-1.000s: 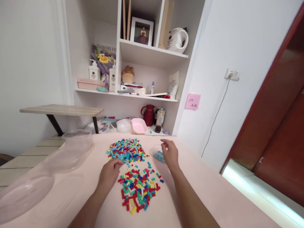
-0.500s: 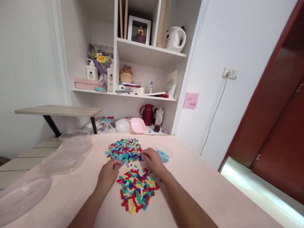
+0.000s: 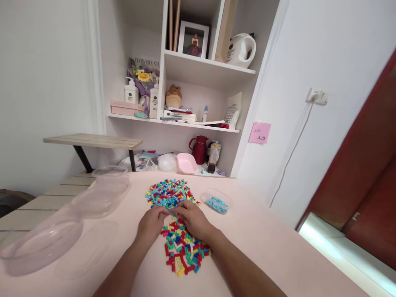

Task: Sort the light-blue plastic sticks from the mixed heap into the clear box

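Observation:
Two heaps of small coloured toy bricks lie on the pale pink table. The far heap point(image 3: 170, 192) mixes blue, red, yellow and green pieces; the near heap point(image 3: 187, 251) shows mostly red, green, yellow and cream ones. My left hand point(image 3: 151, 225) is at the near-left edge of the far heap, its fingers pinched. My right hand point(image 3: 194, 219) hovers between the heaps, thumb and fingers pinched, its fingertips close to those of my left. Whatever the fingertips hold is too small to make out. A clear plastic box point(image 3: 217, 201) with light blue bricks stands to the right.
Several clear plastic containers point(image 3: 43, 243) stand along the table's left side, with a clear lid point(image 3: 89, 247) among them. Behind the table are a pink tray point(image 3: 187, 163), a red jug point(image 3: 199, 149) and a bottle of dark liquid point(image 3: 213, 159). A small wooden shelf point(image 3: 93, 141) rises at left.
My right hand has left the right edge of the far heap and come across to my left hand. The view has turned slightly left, so the scene sits further right.

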Demonstrator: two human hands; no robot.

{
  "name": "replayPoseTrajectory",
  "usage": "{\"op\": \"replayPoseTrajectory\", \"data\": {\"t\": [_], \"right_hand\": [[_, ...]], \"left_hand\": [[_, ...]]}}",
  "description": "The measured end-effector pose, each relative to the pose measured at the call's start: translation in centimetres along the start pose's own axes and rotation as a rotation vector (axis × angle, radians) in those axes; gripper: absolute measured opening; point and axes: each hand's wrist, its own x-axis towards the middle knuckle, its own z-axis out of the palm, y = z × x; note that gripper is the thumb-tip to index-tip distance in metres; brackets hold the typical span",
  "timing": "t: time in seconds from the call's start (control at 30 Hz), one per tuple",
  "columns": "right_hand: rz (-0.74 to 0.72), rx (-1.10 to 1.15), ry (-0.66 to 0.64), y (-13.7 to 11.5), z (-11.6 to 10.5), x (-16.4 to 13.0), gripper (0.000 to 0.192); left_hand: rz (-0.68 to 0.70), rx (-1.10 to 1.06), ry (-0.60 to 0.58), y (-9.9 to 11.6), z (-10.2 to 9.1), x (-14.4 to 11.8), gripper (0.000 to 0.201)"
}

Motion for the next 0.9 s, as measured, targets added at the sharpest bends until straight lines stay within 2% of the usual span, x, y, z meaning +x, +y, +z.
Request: {"op": "replayPoseTrajectory", "data": {"t": [0.17, 0.27, 0.47, 0.63, 0.9], "right_hand": [[-0.014, -0.106, -0.036, 0.6, 0.4, -0.1, 0.037], [0.026, -0.129, -0.045, 0.5, 0.0, -0.1, 0.034], [0.157, -0.046, -0.038, 0.4, -1.1, 0.0, 0.028], [0.164, 0.025, -0.046, 0.2, -1.7, -0.1, 0.024], [0.2, -0.016, -0.048, -0.1, -1.3, 0.2, 0.02]], "left_hand": [[-0.009, 0.02, 0.001, 0.3, -0.1, -0.1, 0.032], [-0.004, 0.022, 0.002, 0.2, -0.1, -0.1, 0.031], [0.0, 0.016, 0.007, 0.0, 0.1, -0.1, 0.03], [0.011, 0.026, -0.006, 0.0, 0.1, -0.1, 0.03], [0.017, 0.044, -0.015, 0.2, 0.1, -0.1, 0.033]]}}
